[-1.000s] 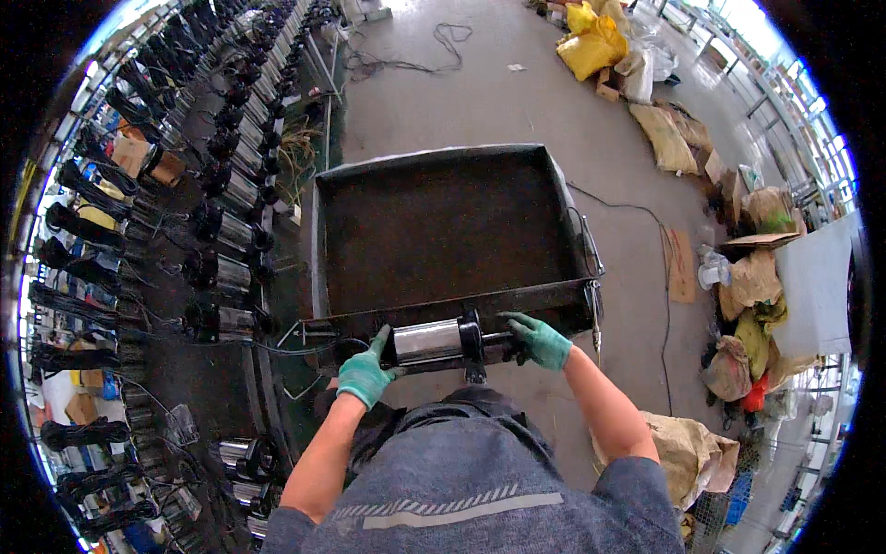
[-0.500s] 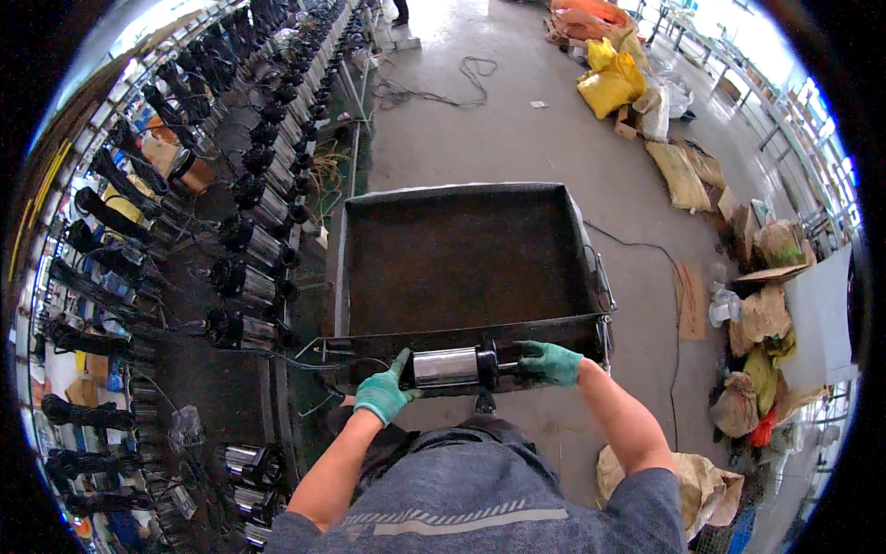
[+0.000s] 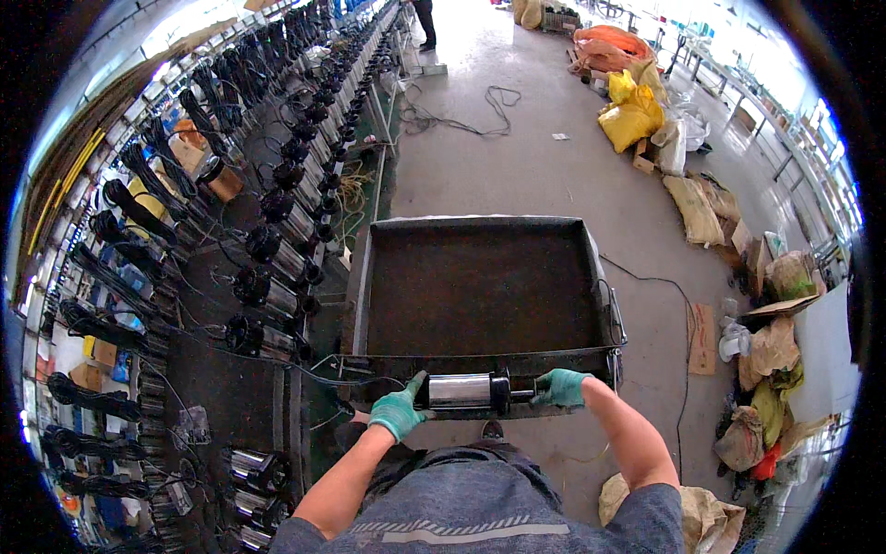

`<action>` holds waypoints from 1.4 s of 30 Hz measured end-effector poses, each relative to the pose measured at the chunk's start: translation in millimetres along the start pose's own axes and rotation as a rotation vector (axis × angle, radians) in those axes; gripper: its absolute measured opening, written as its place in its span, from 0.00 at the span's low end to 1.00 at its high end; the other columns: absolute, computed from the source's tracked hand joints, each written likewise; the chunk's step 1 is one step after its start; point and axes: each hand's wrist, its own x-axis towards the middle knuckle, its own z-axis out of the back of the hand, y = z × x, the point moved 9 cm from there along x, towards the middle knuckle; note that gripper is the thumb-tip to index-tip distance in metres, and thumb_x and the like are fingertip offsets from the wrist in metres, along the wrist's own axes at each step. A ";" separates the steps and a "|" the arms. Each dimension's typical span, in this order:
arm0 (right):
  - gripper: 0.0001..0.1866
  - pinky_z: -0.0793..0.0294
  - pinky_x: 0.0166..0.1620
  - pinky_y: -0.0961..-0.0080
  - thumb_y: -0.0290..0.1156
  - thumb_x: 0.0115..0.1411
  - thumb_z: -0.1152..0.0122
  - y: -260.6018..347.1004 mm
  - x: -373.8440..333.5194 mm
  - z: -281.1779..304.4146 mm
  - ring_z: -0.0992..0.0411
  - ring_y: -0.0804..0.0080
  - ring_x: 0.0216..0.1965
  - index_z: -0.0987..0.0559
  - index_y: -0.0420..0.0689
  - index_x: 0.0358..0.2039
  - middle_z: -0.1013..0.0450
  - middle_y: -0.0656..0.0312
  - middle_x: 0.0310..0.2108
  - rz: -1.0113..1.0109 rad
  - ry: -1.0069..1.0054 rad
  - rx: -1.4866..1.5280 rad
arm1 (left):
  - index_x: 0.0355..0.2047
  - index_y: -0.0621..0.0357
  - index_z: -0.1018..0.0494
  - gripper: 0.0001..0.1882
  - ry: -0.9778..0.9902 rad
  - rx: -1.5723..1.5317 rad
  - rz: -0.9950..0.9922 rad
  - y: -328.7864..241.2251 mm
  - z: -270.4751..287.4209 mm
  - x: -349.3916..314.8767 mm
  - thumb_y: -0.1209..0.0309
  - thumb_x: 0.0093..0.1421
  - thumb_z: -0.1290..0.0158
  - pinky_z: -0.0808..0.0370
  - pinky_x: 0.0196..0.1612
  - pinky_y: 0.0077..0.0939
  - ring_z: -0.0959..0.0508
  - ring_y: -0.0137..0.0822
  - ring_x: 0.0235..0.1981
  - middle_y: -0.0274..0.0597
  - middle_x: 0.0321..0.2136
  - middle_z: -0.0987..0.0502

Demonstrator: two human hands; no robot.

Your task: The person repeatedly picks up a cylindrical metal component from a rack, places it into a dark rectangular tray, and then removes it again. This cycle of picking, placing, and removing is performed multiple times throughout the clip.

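A pump motor (image 3: 460, 391) with a shiny silver cylindrical body and black end caps lies level along the near edge of a dark metal box cart (image 3: 478, 355). My left hand (image 3: 398, 412), in a green glove, grips its left end, with the thumb up along the end cap. From the right end a thin shaft sticks out, and my green-gloved right hand (image 3: 562, 389) has its fingers closed at the shaft's tip; the fingertips are partly hidden. A black cable (image 3: 323, 378) runs from the left side toward the motor's left end.
Several similar motors (image 3: 264, 340) with cables stand in long rows on the left. More motors (image 3: 257, 468) lie at the lower left. Sacks (image 3: 690, 209) and cardboard line the right. A loose cable (image 3: 685, 319) trails over the floor beside the cart. Far ahead stands a person (image 3: 425, 23).
My view has tilted up a little, so the cart and surroundings sit lower and farther right in the picture. Both hands remain at the motor's two ends.
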 end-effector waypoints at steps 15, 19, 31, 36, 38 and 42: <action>0.29 0.29 0.28 0.72 0.59 0.70 0.50 2.0 -12.0 -18.0 0.28 0.75 0.24 0.20 0.45 0.31 0.27 0.65 0.21 -0.184 -0.011 0.257 | 0.74 0.31 0.53 0.54 -0.040 -0.034 -0.016 11.3 -7.3 4.1 0.45 0.53 0.34 0.22 0.50 0.52 0.20 0.62 0.48 0.61 0.49 0.20; 0.23 0.33 0.26 0.73 0.53 0.73 0.50 -51.1 12.0 -48.6 0.34 0.75 0.22 0.18 0.46 0.38 0.29 0.68 0.23 -0.234 -0.089 0.885 | 0.74 0.30 0.53 0.54 -0.056 -0.035 -0.044 6.6 -9.2 8.5 0.45 0.53 0.34 0.22 0.50 0.52 0.20 0.62 0.48 0.60 0.48 0.20; 0.14 0.22 0.33 0.72 0.27 0.68 0.43 -13.0 -2.8 -44.9 0.23 0.72 0.37 0.22 0.47 0.53 0.22 0.63 0.40 0.252 0.049 1.433 | 0.75 0.26 0.56 0.53 -0.017 -0.020 0.000 7.3 -6.9 4.8 0.45 0.55 0.36 0.23 0.53 0.53 0.20 0.62 0.49 0.61 0.49 0.20; 0.23 0.19 0.36 0.70 0.25 0.64 0.38 19.8 -12.2 -21.1 0.21 0.70 0.38 0.27 0.47 0.61 0.21 0.61 0.42 0.188 0.025 1.183 | 0.75 0.25 0.55 0.54 -0.021 -0.033 0.021 14.9 -8.6 4.0 0.45 0.55 0.35 0.23 0.53 0.53 0.20 0.62 0.49 0.61 0.50 0.20; 0.28 0.19 0.36 0.70 0.26 0.64 0.37 21.0 -18.9 -19.9 0.20 0.69 0.36 0.31 0.48 0.64 0.20 0.60 0.43 0.157 0.006 1.018 | 0.75 0.26 0.55 0.54 -0.031 -0.037 0.002 8.8 -7.6 4.2 0.44 0.54 0.35 0.23 0.53 0.53 0.20 0.62 0.49 0.61 0.49 0.20; 0.30 0.18 0.36 0.70 0.27 0.64 0.38 -2.3 11.8 -24.4 0.20 0.71 0.35 0.33 0.47 0.67 0.19 0.60 0.40 -0.014 -0.085 0.043 | 0.75 0.27 0.54 0.54 -0.026 -0.038 -0.012 5.3 -10.2 8.0 0.43 0.53 0.35 0.24 0.53 0.53 0.20 0.62 0.49 0.61 0.49 0.20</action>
